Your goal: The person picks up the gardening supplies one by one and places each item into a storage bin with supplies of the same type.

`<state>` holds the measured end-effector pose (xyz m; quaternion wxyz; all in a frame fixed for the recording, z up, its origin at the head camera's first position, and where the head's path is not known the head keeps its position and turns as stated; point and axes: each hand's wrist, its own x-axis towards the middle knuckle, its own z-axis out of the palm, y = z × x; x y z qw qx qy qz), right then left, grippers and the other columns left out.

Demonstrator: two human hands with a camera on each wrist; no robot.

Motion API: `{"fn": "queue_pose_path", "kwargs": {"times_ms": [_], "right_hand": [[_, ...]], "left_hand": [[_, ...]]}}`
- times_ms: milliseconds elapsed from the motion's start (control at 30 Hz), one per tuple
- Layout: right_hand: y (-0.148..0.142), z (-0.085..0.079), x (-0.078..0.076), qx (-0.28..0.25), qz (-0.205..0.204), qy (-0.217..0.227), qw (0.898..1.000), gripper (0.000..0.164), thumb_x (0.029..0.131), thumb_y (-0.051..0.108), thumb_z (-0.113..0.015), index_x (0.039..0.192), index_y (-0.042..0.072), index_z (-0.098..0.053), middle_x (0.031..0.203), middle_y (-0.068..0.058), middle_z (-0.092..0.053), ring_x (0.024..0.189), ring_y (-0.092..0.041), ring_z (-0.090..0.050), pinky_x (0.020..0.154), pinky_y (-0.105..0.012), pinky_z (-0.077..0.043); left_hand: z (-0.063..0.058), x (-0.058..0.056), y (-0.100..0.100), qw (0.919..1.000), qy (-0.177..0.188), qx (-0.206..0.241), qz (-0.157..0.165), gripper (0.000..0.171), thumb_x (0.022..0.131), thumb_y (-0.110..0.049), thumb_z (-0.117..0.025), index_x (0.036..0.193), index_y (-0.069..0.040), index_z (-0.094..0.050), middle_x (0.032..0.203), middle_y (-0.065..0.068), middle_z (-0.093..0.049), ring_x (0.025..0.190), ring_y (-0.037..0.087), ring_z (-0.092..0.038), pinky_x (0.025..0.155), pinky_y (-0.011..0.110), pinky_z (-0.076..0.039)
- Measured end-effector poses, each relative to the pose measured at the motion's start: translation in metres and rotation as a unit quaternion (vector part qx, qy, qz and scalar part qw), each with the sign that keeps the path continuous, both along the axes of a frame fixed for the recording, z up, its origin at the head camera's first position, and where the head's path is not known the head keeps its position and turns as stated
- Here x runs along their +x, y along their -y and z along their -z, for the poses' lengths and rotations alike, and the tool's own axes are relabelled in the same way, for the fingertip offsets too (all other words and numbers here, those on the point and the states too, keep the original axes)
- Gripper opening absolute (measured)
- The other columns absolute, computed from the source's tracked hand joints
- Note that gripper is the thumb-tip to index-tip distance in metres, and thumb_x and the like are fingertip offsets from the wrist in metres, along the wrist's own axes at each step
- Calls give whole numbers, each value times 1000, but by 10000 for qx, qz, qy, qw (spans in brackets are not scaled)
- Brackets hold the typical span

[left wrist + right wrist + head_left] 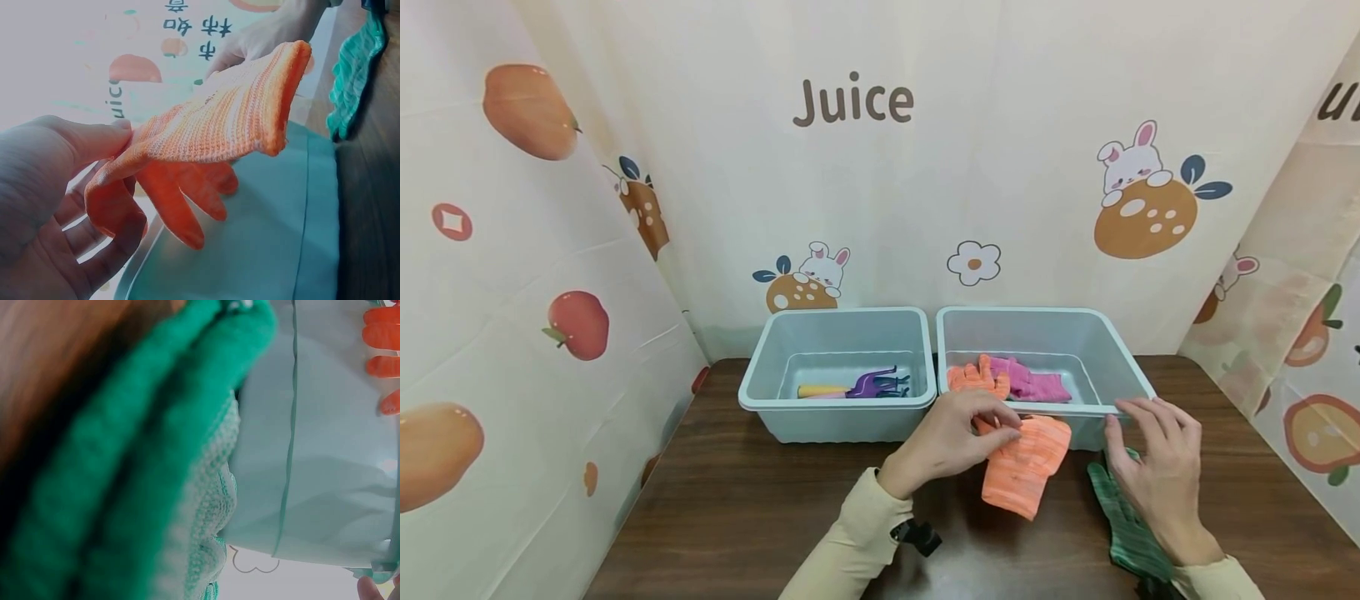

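Observation:
My left hand pinches an orange striped knit glove between thumb and fingers, in front of the right light-blue bin. In the left wrist view the held glove has its cuff pointing away and its orange fingers hanging beside the bin's outer wall. At that bin's front right corner my right hand grips the rim, fingers over it and thumb outside. Partly under the right hand and wrist, a green knit glove lies on the table. Another orange glove and a pink glove lie inside the bin.
Beside it on the left stands a second light-blue bin, holding a purple hand rake, a yellow handle and dark teal prongs. Both bins stand toward the back of the brown wooden table, against a printed cloth.

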<state>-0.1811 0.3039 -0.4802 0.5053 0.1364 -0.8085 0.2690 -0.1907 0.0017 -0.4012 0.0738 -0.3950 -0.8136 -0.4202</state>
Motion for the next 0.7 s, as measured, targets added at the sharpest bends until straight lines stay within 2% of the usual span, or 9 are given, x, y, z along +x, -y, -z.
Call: {"fn": "queue_pose_path", "kwargs": {"times_ms": [100, 333, 567, 700], "right_hand": [[0, 0, 0, 1, 12, -5, 10000, 57, 101, 47, -59, 106, -7, -75, 108, -29, -70, 110, -55, -53, 115, -24, -25], [-1, 0, 0, 1, 22, -2, 10000, 57, 102, 48, -60, 106, -7, -75, 108, -29, -71, 110, -55, -53, 115, -24, -25], [-1, -1, 2, -42, 9, -38, 10000, 55, 100, 47, -61, 103, -6, -76, 106, -28, -71, 111, -55, -55, 115, -22, -24], [-1, -2, 1, -39, -37, -24, 10000, 56, 101, 48, -61, 103, -5, -76, 106, -27, -72, 112, -55, -55, 115, -22, -25]], "left_hand": [[-2, 0, -1, 10000, 45, 77, 32, 12, 98, -18, -80, 108, -12, -82, 98, -1, -80, 87, -2, -61, 76, 8, -51], [-7, 1, -1, 9999, -34, 121, -115, 12, 97, -18, -81, 108, -14, -82, 99, -4, -79, 87, -4, -62, 76, 10, -53], [-9, 4, -1, 9994, 60, 310, -109, 12, 96, -17, -81, 106, -12, -82, 96, -1, -79, 84, -4, -60, 74, 17, -56], [-10, 5, 1, 9993, 80, 342, -161, 12, 96, -16, -82, 106, -11, -82, 96, -1, -80, 83, -4, -59, 73, 14, -54]]}}
